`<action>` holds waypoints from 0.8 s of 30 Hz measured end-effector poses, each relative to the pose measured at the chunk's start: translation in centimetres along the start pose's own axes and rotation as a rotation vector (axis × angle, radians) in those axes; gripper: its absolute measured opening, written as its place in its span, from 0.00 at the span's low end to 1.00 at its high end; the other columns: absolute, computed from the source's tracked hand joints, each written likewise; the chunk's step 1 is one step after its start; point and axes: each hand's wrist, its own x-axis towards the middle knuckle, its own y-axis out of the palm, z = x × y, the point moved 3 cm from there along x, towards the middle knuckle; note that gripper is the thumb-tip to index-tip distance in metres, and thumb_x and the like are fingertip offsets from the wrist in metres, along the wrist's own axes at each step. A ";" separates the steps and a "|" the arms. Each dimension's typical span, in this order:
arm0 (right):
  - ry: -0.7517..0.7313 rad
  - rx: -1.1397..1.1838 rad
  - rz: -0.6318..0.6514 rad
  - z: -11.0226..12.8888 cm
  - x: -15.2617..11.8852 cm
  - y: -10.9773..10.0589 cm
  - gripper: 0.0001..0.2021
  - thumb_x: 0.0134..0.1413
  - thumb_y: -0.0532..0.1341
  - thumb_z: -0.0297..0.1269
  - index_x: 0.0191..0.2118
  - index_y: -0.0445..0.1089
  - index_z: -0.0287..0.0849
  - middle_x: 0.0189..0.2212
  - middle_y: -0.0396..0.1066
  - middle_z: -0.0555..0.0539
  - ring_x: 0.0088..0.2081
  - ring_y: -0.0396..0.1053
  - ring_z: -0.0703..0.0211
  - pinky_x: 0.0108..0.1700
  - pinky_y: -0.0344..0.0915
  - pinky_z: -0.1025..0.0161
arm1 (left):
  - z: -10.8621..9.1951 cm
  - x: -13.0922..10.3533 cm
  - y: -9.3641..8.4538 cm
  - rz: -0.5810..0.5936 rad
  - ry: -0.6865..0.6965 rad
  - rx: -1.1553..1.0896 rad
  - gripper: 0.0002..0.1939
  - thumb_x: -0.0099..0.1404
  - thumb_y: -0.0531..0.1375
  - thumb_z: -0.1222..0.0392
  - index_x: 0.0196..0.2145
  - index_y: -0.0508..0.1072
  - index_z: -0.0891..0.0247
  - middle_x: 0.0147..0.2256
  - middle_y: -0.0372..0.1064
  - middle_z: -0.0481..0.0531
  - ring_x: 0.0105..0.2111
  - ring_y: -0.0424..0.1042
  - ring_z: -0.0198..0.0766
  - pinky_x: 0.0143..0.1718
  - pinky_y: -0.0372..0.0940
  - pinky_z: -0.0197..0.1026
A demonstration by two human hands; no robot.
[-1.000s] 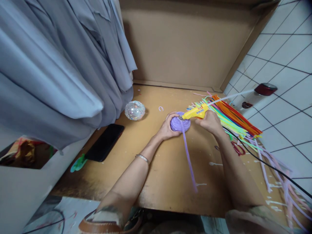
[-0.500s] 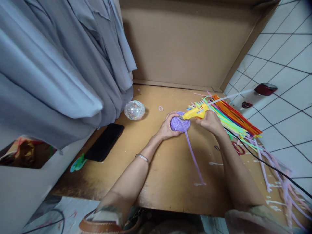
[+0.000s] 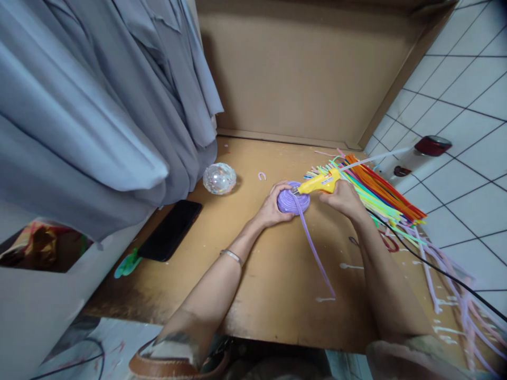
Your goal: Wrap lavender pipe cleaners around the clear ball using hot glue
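My left hand is closed around the left side of a purple ball wound from pipe cleaner, its thumb below and fingers over the top. A loose purple tail hangs from the ball's face down toward the front of the table. In my right hand is a yellow hot glue gun, gripped by its handle. The gun's metal nozzle touches or nearly touches the ball where the tail leaves it. A long whitish glue stick sticks out of the gun's rear.
Colourful pipe cleaners lie in a bundle at right, with loose pink and purple ones nearer. Red-handled scissors and a black cord are beside them. A clear ball and a black phone lie at left, by a grey curtain.
Hardly anything differs: both hands, the ball and the glue gun keep their places. The loose end of the purple tail has shifted very slightly right.
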 end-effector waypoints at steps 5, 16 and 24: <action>-0.010 -0.016 -0.011 -0.2 0.2 0.2 0.16 0.46 0.60 0.52 0.24 0.68 0.42 0.19 0.63 0.49 0.23 0.59 0.60 0.26 0.50 0.62 | 0.0 0.0 0.1 0.002 0.006 -0.006 0.40 0.45 0.71 0.64 0.55 0.64 0.58 0.62 0.59 0.61 0.66 0.59 0.55 0.69 0.53 0.60; 0.036 -0.063 0.023 0.0 -0.2 -0.5 0.14 0.48 0.62 0.47 0.28 0.73 0.40 0.24 0.70 0.44 0.27 0.68 0.53 0.27 0.53 0.61 | 0.1 0.0 0.1 -0.002 0.004 0.005 0.41 0.45 0.71 0.65 0.56 0.63 0.57 0.63 0.58 0.62 0.67 0.59 0.56 0.69 0.53 0.61; 0.016 -0.058 0.024 -0.1 0.0 -0.1 0.13 0.50 0.61 0.47 0.24 0.69 0.42 0.21 0.66 0.47 0.25 0.64 0.56 0.27 0.52 0.62 | 0.1 0.0 0.1 -0.004 0.009 0.008 0.40 0.46 0.71 0.63 0.56 0.63 0.58 0.63 0.58 0.62 0.66 0.60 0.56 0.68 0.54 0.60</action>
